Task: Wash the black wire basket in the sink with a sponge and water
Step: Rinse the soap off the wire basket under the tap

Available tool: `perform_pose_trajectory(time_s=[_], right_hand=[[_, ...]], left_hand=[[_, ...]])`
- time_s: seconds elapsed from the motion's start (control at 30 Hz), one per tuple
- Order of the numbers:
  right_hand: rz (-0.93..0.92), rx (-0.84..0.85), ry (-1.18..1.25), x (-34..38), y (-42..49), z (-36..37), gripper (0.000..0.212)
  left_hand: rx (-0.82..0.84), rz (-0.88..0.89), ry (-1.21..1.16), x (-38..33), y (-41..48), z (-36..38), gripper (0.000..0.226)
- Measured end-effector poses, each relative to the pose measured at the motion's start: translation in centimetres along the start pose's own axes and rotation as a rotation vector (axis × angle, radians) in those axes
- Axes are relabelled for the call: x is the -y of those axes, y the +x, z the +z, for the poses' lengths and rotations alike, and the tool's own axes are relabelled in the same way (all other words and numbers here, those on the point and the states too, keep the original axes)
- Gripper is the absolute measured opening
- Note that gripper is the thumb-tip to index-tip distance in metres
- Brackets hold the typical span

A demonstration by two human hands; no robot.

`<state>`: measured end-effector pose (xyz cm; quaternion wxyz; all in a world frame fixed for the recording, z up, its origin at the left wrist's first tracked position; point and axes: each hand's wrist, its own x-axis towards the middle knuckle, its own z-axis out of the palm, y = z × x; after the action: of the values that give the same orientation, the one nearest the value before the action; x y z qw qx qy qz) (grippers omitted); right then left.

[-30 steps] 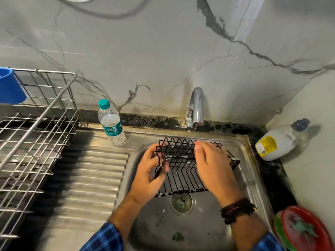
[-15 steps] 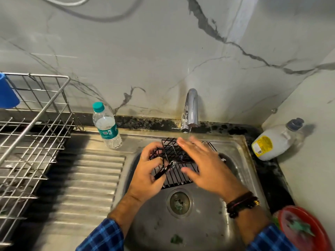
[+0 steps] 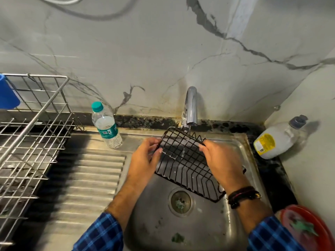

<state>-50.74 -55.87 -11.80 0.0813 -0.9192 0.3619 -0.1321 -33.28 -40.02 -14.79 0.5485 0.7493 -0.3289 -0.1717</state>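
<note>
The basket (image 3: 183, 160) tilts over the sink (image 3: 208, 232), long axis 11 to 5 o'clock, top under the tap (image 3: 190, 105). Left hand (image 3: 145, 158) grips its 9 o'clock edge, right hand (image 3: 221, 160) its 3 o'clock edge.

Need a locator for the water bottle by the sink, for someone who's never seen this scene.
Find the steel sink with the chrome tap at its back. Left of the tap, on the back edge of the ribbed drainboard, stands the water bottle. It is clear plastic with a teal cap and label, unlike the white bottle with a yellow label right of the sink.
</note>
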Motion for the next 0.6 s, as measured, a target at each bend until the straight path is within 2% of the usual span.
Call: perform_pose_trajectory(time_s=[0.1,0.2,0.33,0.5,0.6], right_hand=[[0.052,-0.017,0.261,-0.6,-1.5,0.6,0.034],[0.107,0.022,0.405,-0.1,-2.8,0.8,0.027],[0.256,0.028,0.585,0.8,-3.5,1.1,0.016],[0.203,-0.03,0.58,1.1,-3.3,1.3,0.038],[0.272,-0.055,0.721,1.4,-3.8,1.3,0.039]], left_hand=[[-0.02,0.142,0.1,-0.3,0.1,0.1,0.023],[-0.046,0.263,0.276,-0.9,0.1,0.9,0.03],[-0.018,0.17,0.071,-2.1,-0.1,2.0,0.027],[0.079,0.317,0.111,-2.7,1.6,3.0,0.03],[0.065,0.331,0.232,-3.8,3.2,3.6,0.031]])
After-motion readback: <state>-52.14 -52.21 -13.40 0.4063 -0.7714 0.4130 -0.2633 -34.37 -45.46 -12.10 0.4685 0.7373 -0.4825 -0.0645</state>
